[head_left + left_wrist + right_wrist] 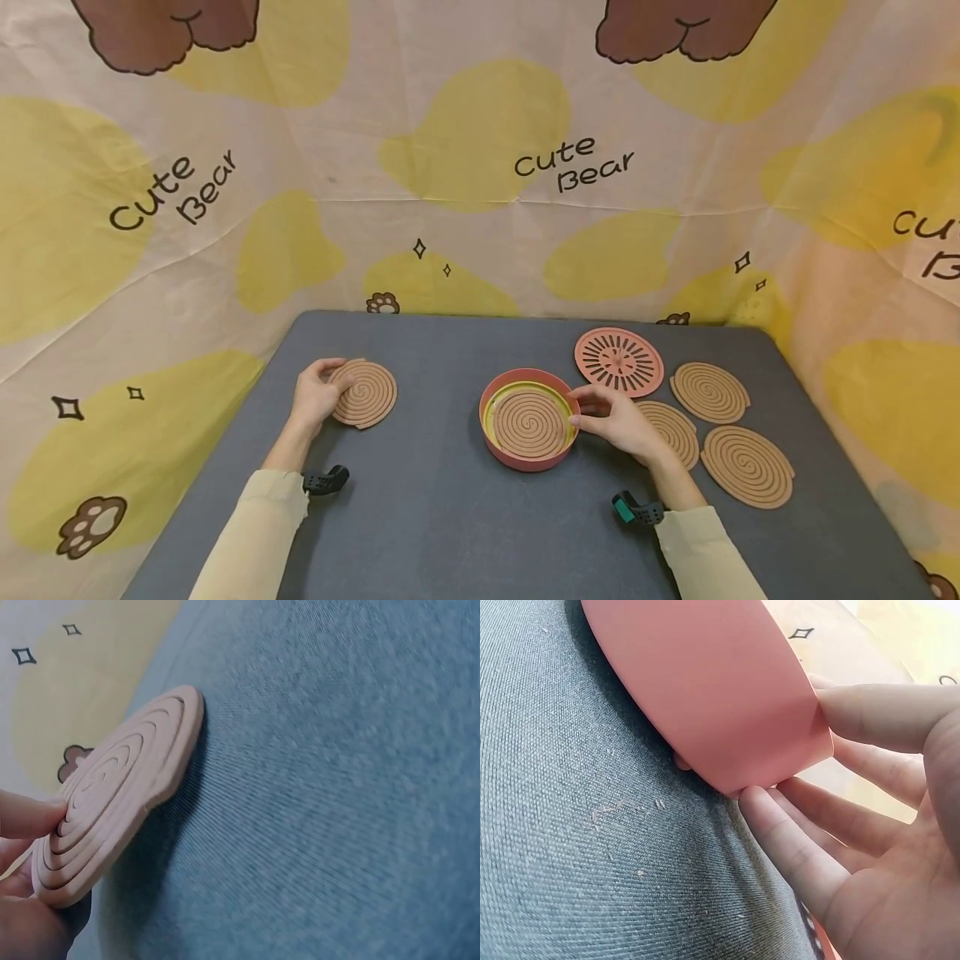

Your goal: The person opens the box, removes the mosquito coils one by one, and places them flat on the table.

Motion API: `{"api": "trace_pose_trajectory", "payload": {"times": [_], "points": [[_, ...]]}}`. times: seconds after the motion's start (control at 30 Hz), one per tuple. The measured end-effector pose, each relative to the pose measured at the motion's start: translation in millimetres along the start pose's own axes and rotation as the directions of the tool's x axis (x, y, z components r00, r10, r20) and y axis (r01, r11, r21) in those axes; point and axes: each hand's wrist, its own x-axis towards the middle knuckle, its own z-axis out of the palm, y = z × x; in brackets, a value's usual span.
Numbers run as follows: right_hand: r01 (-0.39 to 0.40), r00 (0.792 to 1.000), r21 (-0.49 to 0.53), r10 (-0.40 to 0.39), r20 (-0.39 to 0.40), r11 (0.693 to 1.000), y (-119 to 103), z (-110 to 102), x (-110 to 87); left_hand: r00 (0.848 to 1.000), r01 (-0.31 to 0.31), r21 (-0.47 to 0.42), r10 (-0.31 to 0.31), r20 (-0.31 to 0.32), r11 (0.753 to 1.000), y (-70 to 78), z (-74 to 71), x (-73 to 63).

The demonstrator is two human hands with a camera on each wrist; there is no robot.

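My left hand (315,398) pinches a tan mosquito coil (365,394) by its left edge, thumb on the top face. In the left wrist view this coil (120,787) is tilted, casting a shadow on the cloth. To the right, a round pink-red mosquito coil holder (491,448) stands with its yellow inside facing up, and another tan coil (528,424) lies in it. My right hand (618,423) grips the holder's right side. Close up in the right wrist view, the fingertips (756,796) touch the holder's smooth outer wall (712,682).
A pink slotted lid (619,362) lies behind the holder on the right. Near it are three more coils: one at the back (711,392), one in front (747,467), and one partly hidden by my right hand (672,432). A printed curtain (480,167) hangs behind the grey table (420,517).
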Motion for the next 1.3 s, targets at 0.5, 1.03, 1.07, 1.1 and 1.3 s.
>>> {"api": "trace_pose_trajectory", "payload": {"times": [0.5,1.03,1.07,1.1,1.3], "points": [[-0.001,1.000,-0.020,0.001,-0.011,1.000,1,-2,0.8,0.998,-0.064,0.127,0.060,0.029,0.990,-12.4,2.7,9.3],[-0.003,1.000,-0.015,0.003,-0.008,1.000,3,-1,1.5,0.976,-0.205,0.254,0.177,0.129,0.945,14.8,19.7,7.6],[-0.004,1.000,-0.016,0.004,-0.010,1.000,3,-1,1.4,0.973,-0.212,0.248,0.182,0.139,0.945,17.7,21.5,6.3],[-0.005,1.000,-0.016,0.005,-0.011,1.000,3,-1,1.3,0.971,-0.222,0.245,0.190,0.148,0.944,21.1,23.4,4.7],[0.004,1.000,-0.014,-0.004,-0.007,1.000,4,0,1.5,0.954,-0.280,0.211,0.247,0.172,0.937,41.7,36.8,-5.5]]}}
